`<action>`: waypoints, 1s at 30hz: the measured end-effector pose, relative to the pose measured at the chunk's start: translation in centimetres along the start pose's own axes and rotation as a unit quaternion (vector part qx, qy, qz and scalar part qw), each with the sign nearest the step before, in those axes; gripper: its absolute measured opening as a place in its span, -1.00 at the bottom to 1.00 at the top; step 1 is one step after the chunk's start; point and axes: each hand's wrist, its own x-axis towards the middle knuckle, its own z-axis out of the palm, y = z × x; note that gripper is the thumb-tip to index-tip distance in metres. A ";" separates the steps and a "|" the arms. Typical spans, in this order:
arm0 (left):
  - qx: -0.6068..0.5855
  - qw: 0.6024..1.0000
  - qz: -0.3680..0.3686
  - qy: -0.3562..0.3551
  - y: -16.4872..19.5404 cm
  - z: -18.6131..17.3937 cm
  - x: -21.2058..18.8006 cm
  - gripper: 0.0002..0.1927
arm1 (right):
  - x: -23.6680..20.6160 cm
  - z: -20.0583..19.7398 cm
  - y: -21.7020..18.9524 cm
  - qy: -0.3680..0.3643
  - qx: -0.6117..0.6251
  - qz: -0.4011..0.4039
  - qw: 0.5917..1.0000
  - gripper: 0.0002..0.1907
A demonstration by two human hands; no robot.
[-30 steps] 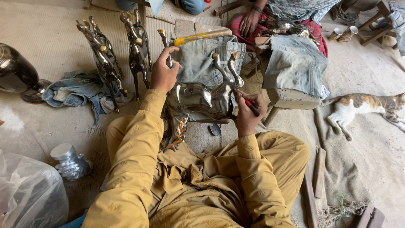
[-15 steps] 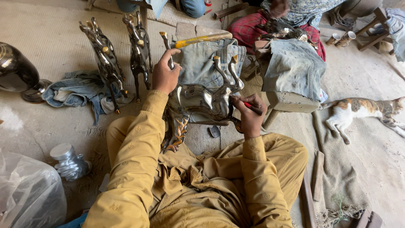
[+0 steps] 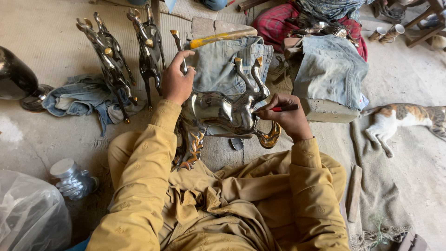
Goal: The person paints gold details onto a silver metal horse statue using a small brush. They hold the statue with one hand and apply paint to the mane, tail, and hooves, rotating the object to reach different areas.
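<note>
A shiny metal horse figure (image 3: 218,111) lies upside down in front of me, its gold-tipped legs pointing up and its gold mane (image 3: 190,151) hanging toward my lap. My left hand (image 3: 176,81) grips one raised leg near the hoof. My right hand (image 3: 288,116) holds a thin red-handled tool (image 3: 283,108) with its tip against the figure's flank. The figure rests against a block wrapped in denim cloth (image 3: 223,65).
Two more metal horse figures (image 3: 109,65) (image 3: 147,56) stand at the left on a crumpled denim rag (image 3: 76,97). A dark metal vase (image 3: 16,79) is far left. A cloth-covered block (image 3: 327,81) sits right. A cat (image 3: 404,118) lies on the floor.
My right hand has shifted slightly along the figure's flank with the tool. The view has drawn a little closer. My left hand keeps its grip on the leg.
</note>
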 end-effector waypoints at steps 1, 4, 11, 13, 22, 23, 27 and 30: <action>0.002 1.000 -0.002 0.001 -0.3 0.0 0.0 -0.60 | 0.0 -0.1 -0.1 -0.003 -0.003 0.004 1.000 -0.81; -0.032 0.996 0.081 0.027 -0.8 0.4 0.0 -0.60 | -0.3 -0.2 -0.2 -0.011 0.003 0.019 1.000 -0.84; -0.119 0.993 0.010 -0.021 -2.2 0.7 0.1 -0.65 | -2.6 0.5 0.0 -0.008 -0.047 -0.036 0.998 -0.83; -0.131 0.989 0.064 -0.017 -2.8 0.8 0.1 -0.64 | -3.5 0.6 0.1 -0.015 -0.054 -0.041 0.998 -0.86; -0.185 0.981 0.047 -0.038 -3.4 0.8 0.1 -0.61 | -6.2 2.0 1.9 0.085 -0.123 -0.090 0.985 -0.86; -0.188 0.981 0.009 -0.048 -3.3 0.7 0.0 -0.61 | -6.3 2.1 1.9 0.072 -0.133 -0.087 0.985 -0.85; -0.137 0.989 0.034 -0.031 -2.6 0.3 -0.1 -0.59 | -6.8 2.4 1.9 0.046 -0.168 -0.146 0.974 -0.85; -0.138 0.989 -0.029 -0.051 -2.4 0.3 0.0 -0.60 | -7.5 2.8 1.7 0.053 -0.203 -0.186 0.960 -0.87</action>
